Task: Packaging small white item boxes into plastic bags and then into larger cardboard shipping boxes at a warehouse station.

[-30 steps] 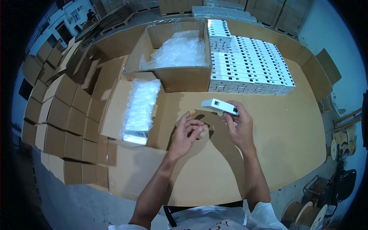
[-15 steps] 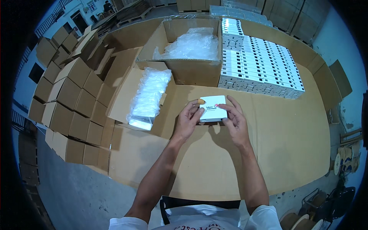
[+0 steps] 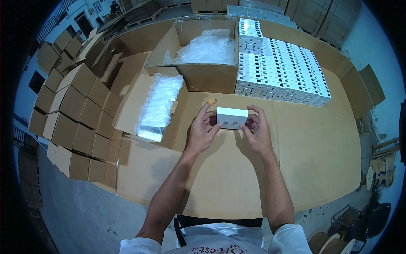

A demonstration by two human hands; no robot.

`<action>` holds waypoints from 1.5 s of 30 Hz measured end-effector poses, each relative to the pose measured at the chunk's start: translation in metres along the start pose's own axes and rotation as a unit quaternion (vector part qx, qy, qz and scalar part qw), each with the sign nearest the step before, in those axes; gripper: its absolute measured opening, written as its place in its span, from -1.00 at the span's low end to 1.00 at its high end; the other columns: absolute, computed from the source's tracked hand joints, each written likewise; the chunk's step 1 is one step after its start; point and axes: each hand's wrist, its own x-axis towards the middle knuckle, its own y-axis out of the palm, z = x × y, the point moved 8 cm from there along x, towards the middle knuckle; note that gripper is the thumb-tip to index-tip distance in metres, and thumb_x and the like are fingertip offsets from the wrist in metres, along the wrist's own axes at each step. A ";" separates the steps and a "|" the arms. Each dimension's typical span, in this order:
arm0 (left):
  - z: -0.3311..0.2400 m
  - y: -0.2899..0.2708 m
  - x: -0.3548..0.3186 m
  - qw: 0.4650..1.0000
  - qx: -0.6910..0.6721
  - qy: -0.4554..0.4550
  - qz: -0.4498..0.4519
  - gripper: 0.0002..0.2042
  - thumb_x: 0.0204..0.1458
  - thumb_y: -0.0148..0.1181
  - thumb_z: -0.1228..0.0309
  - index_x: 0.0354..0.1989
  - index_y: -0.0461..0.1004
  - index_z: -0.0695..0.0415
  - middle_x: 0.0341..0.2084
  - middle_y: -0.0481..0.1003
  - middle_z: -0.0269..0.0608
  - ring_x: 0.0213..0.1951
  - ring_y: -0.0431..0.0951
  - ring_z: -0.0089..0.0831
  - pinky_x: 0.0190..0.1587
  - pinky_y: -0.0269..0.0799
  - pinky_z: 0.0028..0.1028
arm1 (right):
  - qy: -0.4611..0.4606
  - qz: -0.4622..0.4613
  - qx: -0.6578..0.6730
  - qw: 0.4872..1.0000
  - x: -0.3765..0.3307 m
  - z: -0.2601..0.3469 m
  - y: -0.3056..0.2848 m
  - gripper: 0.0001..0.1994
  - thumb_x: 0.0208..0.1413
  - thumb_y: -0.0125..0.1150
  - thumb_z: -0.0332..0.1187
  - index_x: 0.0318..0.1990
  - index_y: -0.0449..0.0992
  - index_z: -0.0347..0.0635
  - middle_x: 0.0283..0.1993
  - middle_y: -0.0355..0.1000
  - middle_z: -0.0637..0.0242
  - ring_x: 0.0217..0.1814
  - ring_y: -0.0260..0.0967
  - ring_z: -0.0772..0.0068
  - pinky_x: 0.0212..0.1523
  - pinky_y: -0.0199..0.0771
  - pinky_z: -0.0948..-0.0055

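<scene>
Between both hands I hold a small white box (image 3: pixel 231 118) with a small red emblem and dark print on its near side. My left hand (image 3: pixel 204 131) grips its left end, thumb at the lower front corner; the index finger, with a tan covering on its tip, points up and away from the box. My right hand (image 3: pixel 257 132) clasps the right end, thumb on the front lower corner and the other fingers behind. The box is held over the cardboard-covered table (image 3: pixel 228 169), tilted so its top and front face show.
Left of my hands, an open carton (image 3: pixel 127 116) holds plastic-wrapped items (image 3: pixel 157 106). Behind stands a larger carton (image 3: pixel 211 78) with clear plastic wrap (image 3: pixel 207 47). Rows of white boxes (image 3: pixel 283 72) are stacked at the back right. Brown cartons (image 3: pixel 80 114) are piled at the far left.
The white box has been tipped, so its broad printed face has turned away and a narrower side now faces me. My left index finger has lifted off it. The view has shifted slightly.
</scene>
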 end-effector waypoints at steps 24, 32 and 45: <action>0.011 -0.009 -0.003 1.000 0.027 -0.002 0.016 -0.19 0.07 0.39 0.47 0.41 -0.02 0.31 0.10 0.37 0.09 0.12 0.47 -0.28 0.19 0.45 -0.33 | 0.012 0.049 -0.032 0.998 0.002 -0.011 0.012 -0.50 0.06 0.24 -0.68 0.18 0.32 -0.24 0.03 0.51 0.01 0.11 0.53 0.15 0.13 0.56 0.29; -0.036 -0.023 -0.015 0.992 0.078 0.075 -0.063 -0.38 0.14 0.27 0.46 0.32 0.14 0.33 -0.04 0.46 0.00 0.05 0.51 -0.27 0.13 0.45 -0.31 | -0.010 0.074 -0.031 0.997 0.010 -0.001 0.013 -0.38 -0.04 0.37 -0.58 0.22 0.29 -0.22 0.08 0.49 0.01 0.16 0.49 0.14 0.20 0.51 0.23; -0.205 -0.022 0.070 0.929 0.200 0.269 -0.156 -0.62 0.14 0.21 0.49 0.13 0.38 0.29 -0.22 0.54 -0.13 -0.17 0.53 -0.42 -0.03 0.45 -0.39 | 0.019 0.041 -0.022 0.999 0.017 0.006 0.010 -0.77 0.05 0.31 -0.62 -0.10 0.54 -0.32 -0.15 0.57 0.17 -0.07 0.55 0.29 -0.01 0.53 0.30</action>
